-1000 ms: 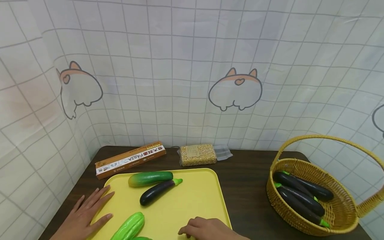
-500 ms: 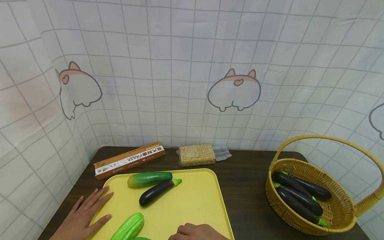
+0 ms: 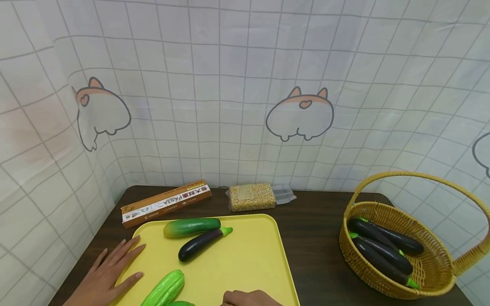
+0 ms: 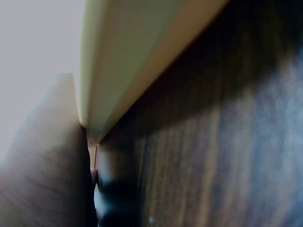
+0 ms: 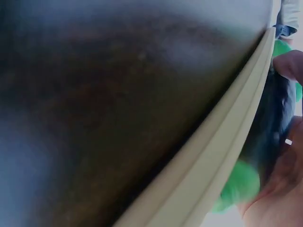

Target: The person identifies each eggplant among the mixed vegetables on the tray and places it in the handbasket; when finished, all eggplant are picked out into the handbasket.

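Note:
The left hand (image 3: 103, 276) rests with spread, straight fingers over the left rim of the yellow tray (image 3: 245, 263). At the tray's near side, the right hand (image 3: 250, 298) is mostly cut off in the head view. In the right wrist view, its curled thumb and fingers hold a dark eggplant (image 5: 272, 113) with a green stem end (image 5: 241, 182) inside the tray wall. Another eggplant (image 3: 199, 245) lies beside a green cucumber (image 3: 191, 228) with a yellowish end. Near the left hand is a light-green ribbed gourd (image 3: 164, 289), and part of another green vegetable (image 3: 181, 303) shows below it.
A wicker basket (image 3: 354, 263) with a tall handle stands on the right, holding several eggplants (image 3: 383, 253). Behind the tray lie a pasta box (image 3: 166, 204) and a bag of yellow kernels (image 3: 252, 197) on the dark table (image 3: 310, 238). A tiled-pattern curtain (image 3: 229, 106) hangs behind.
The right hand has drawn back toward the near edge and slightly left, so less of it shows in the head view. The left hand and the visible vegetables have stayed put.

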{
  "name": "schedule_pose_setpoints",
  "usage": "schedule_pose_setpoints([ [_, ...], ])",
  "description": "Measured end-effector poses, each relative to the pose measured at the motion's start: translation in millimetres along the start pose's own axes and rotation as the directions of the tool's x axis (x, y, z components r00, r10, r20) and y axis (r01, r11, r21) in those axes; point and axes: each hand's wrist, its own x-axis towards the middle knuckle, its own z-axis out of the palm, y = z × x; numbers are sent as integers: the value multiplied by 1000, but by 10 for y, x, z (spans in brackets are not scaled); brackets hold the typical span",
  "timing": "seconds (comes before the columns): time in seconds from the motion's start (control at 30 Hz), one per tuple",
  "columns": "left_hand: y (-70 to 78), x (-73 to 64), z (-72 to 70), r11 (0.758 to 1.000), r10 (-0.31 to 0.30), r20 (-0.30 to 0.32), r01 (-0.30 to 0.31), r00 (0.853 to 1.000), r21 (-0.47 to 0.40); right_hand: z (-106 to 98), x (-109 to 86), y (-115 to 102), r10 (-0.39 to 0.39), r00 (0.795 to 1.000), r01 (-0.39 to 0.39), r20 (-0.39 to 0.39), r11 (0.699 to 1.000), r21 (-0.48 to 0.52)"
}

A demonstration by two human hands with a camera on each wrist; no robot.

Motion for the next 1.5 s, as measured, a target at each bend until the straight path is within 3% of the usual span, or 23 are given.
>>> schedule_pose_setpoints([
  [0.13, -12, 6, 18, 1000, 12, -6, -12, 1000, 4, -97, 34, -3, -103, 990, 119, 92, 974, -190],
  [0.2, -19, 5, 26, 1000, 19, -10, -19, 1000, 8, -145, 46, -1, -91, 986, 118, 137, 971, -207],
  [0.5, -35, 0, 18, 999, 36, -25, -36, 999, 10, -255, 31, 71, -20, 985, 35, 174, 996, -85],
  [0.73, -24, -6, 26, 1000, 31, -16, -31, 999, -3, -393, 5, 156, 60, 973, -42, 224, 995, -85],
  [1.13, 0, -5, -6, 1000, 19, -14, -19, 1000, -4, -807, -8, 289, 102, 979, -94, 176, 994, -58],
  [1.37, -1, -8, 3, 1000, 16, -8, -16, 1000, -4, -1025, -79, 387, 88, 993, -78, 76, 989, -124],
  [1.5, -7, -9, 3, 1000, 12, -8, -12, 1000, -1, -1207, -109, 457, 134, 990, -126, 42, 978, -167],
])
